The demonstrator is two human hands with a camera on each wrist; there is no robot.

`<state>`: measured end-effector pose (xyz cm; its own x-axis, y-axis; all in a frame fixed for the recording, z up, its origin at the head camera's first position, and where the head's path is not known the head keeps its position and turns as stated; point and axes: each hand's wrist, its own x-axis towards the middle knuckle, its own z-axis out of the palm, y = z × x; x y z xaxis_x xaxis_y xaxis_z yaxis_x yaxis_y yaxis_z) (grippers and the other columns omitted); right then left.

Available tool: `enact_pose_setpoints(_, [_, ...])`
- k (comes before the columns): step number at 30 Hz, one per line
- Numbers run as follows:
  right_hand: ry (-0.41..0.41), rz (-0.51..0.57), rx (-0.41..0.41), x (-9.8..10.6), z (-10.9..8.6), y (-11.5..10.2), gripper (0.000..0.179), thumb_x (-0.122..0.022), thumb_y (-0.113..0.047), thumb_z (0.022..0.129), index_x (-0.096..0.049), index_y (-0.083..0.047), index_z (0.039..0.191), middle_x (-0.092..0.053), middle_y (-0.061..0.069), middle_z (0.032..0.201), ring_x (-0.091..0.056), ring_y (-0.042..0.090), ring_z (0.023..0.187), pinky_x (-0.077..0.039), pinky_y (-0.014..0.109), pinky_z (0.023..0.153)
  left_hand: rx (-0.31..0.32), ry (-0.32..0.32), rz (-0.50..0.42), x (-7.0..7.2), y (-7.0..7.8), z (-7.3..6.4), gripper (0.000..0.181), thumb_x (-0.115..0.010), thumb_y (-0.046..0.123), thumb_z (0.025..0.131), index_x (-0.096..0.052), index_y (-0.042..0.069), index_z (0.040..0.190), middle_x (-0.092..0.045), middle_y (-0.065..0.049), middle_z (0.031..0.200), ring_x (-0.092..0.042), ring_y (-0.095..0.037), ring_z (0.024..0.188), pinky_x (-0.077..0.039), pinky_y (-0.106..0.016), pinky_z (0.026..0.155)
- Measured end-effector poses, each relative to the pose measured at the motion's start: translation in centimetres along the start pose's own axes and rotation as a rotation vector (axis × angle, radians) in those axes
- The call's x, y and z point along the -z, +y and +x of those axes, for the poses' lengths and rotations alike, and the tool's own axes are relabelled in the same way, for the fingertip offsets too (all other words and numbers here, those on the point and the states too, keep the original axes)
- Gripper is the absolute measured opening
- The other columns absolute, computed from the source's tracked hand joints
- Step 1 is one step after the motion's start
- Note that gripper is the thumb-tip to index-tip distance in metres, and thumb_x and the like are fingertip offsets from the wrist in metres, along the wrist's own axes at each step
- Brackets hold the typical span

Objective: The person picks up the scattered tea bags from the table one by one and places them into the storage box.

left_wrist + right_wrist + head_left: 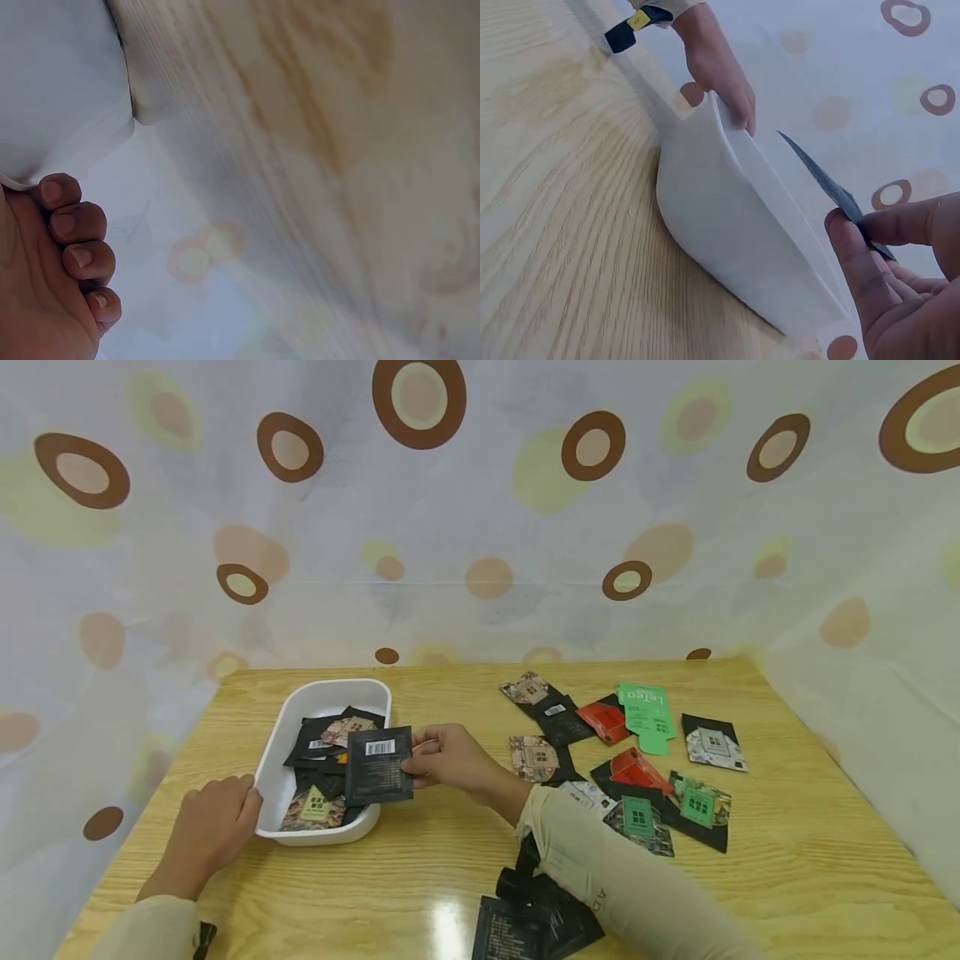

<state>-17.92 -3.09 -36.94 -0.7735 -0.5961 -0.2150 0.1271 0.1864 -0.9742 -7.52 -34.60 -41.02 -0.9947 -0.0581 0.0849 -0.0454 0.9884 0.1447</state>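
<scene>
My right hand point(459, 764) pinches a black tea sachet point(377, 781) at its right edge, thumb on the near face. The sachet is held up over the right side of a white plastic tub point(279, 781), its barcode facing me. In the right wrist view the sachet point(821, 178) appears edge-on between thumb and fingers, apart from the tub's wall point(712, 202). My left hand point(213, 827) grips the tub's left rim; its curled fingers point(79, 259) show in the left wrist view. Several sachets point(311, 810) lie inside the tub, partly hidden by the held one.
Several sachets point(558, 722) with red, green, white and brown labels lie scattered at right on the wooden table point(420, 893), around a green LeTea card point(647, 712). More black sachets point(510, 931) lie at the front, partly beneath my right forearm. A patterned cloth point(487, 527) hangs behind.
</scene>
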Motion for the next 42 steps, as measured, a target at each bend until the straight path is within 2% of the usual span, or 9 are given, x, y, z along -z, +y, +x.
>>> enact_pose_setpoints(5, [0.022,0.019,-0.038,-2.4,1.7,-0.3,0.030,-0.065,0.002,0.091,-0.061,0.007,0.120,-0.073,0.023,0.102,-0.067,0.007,0.067,-0.061,0.031,0.073,0.001,-0.001,0.003,0.1,0.0,0.0,0.032,-0.034,0.018,0.101,-0.047,0.009,0.073,-0.060,-0.009,0.072,-0.060,-0.033,0.072,-0.041,-0.050,0.063])
enact_pose_setpoints(9, [0.053,-0.004,-0.062,-4.6,2.8,-0.7,0.030,-0.066,0.005,0.087,-0.060,0.009,0.116,-0.072,0.018,0.092,-0.062,0.008,0.059,-0.060,0.028,0.067,-0.004,0.015,-0.003,0.0,-0.1,-0.1,0.031,-0.035,0.017,0.100,-0.048,0.009,0.073,-0.060,-0.009,0.072,-0.061,-0.033,0.071,-0.041,-0.049,0.062])
enact_pose_setpoints(12, [0.083,-0.053,-0.047,-6.0,3.6,-0.9,0.029,-0.067,0.007,0.084,-0.060,0.009,0.112,-0.069,0.013,0.084,-0.060,0.009,0.057,-0.059,0.027,0.063,-0.012,0.030,-0.011,-0.1,-0.1,-0.1,0.031,-0.035,0.017,0.099,-0.049,0.010,0.073,-0.060,-0.008,0.072,-0.060,-0.032,0.070,-0.040,-0.049,0.061])
enact_pose_setpoints(16, [0.098,-0.100,-0.018,-7.5,4.1,-0.8,0.036,-0.068,0.008,0.082,-0.061,0.009,0.117,-0.069,0.012,0.084,-0.062,0.011,0.061,-0.059,0.027,0.063,-0.014,0.038,-0.014,-0.2,-0.2,-0.3,0.031,-0.035,0.016,0.099,-0.049,0.010,0.073,-0.061,-0.008,0.071,-0.061,-0.032,0.069,-0.040,-0.048,0.060])
enact_pose_setpoints(21, [0.050,-0.168,0.019,-7.9,4.0,-0.5,0.037,-0.069,0.004,0.083,-0.062,0.007,0.119,-0.074,0.019,0.094,-0.070,0.017,0.072,-0.058,0.025,0.065,-0.020,0.044,-0.013,-0.1,-0.3,-0.2,0.031,-0.035,0.017,0.099,-0.047,0.010,0.072,-0.060,-0.008,0.071,-0.060,-0.032,0.069,-0.040,-0.049,0.060])
enact_pose_setpoints(26, [-0.052,-0.211,0.065,-6.1,3.2,-0.1,0.043,-0.068,-0.003,0.087,-0.060,0.004,0.129,-0.074,0.018,0.108,-0.073,0.020,0.095,-0.052,0.020,0.072,-0.022,0.055,-0.013,-0.1,0.0,-0.1,0.031,-0.036,0.016,0.098,-0.050,0.008,0.072,-0.061,-0.011,0.072,-0.062,-0.036,0.071,-0.042,-0.051,0.062])
enact_pose_setpoints(31, [-0.135,-0.294,0.132,-2.8,0.8,0.2,0.045,-0.064,-0.009,0.092,-0.057,0.004,0.134,-0.070,0.019,0.116,-0.069,0.020,0.101,-0.052,0.022,0.082,-0.003,0.029,-0.009,-0.1,0.2,-0.2,0.030,-0.035,0.016,0.098,-0.052,0.007,0.075,-0.061,-0.012,0.073,-0.062,-0.038,0.074,-0.043,-0.053,0.064])
enact_pose_setpoints(37, [-0.262,-0.556,0.149,2.5,-3.7,0.7,0.038,-0.062,-0.013,0.096,-0.060,0.001,0.131,-0.070,0.014,0.117,-0.069,0.022,0.105,-0.055,0.028,0.090,-0.014,0.024,-0.028,-0.1,0.3,-0.1,0.031,-0.035,0.016,0.098,-0.052,0.006,0.075,-0.061,-0.012,0.073,-0.060,-0.035,0.071,-0.043,-0.053,0.064])
enact_pose_setpoints(42, [-0.347,-0.819,0.151,5.9,-6.7,1.7,0.038,-0.064,-0.015,0.096,-0.060,-0.001,0.131,-0.065,0.015,0.128,-0.064,0.029,0.117,-0.053,0.037,0.097,-0.003,0.017,-0.042,0.2,0.1,0.0,0.031,-0.035,0.016,0.098,-0.052,0.005,0.076,-0.062,-0.014,0.075,-0.060,-0.035,0.072,-0.044,-0.055,0.066])
